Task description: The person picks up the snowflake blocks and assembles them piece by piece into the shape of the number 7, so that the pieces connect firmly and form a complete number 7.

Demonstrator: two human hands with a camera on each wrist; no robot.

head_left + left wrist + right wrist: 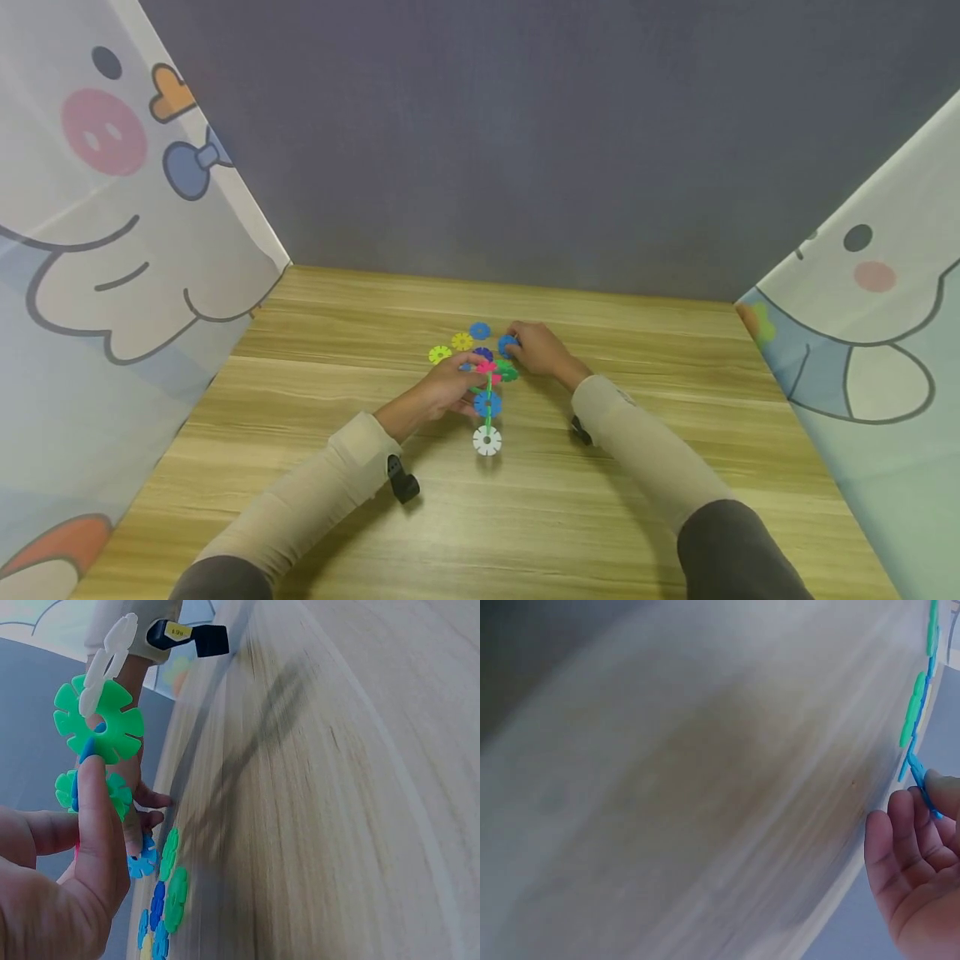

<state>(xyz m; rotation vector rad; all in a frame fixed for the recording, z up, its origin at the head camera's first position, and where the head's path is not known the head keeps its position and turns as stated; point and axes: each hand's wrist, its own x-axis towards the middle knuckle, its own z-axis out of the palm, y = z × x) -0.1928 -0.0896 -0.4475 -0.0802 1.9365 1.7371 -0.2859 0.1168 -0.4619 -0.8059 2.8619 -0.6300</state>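
My left hand (448,385) holds up a chain of interlocked notched plastic discs. A white disc (487,441) sits at the chain's near end, followed by a green disc (112,724), a blue disc (487,405) and another green one, with a pink disc (487,367) by my fingertips. In the left wrist view my fingers partly hide the chain's blue and pink pieces. Farther off, my right hand (542,348) pinches a single light blue disc (921,780) between thumb and fingers, close over the loose pieces.
Several loose discs lie on the wooden table (337,350) around both hands, among them a yellow disc (462,342), a yellow-green disc (439,355) and a blue disc (480,331). A grey panel (480,150) stands behind the table, with cartoon-printed sheets (112,250) at both sides.
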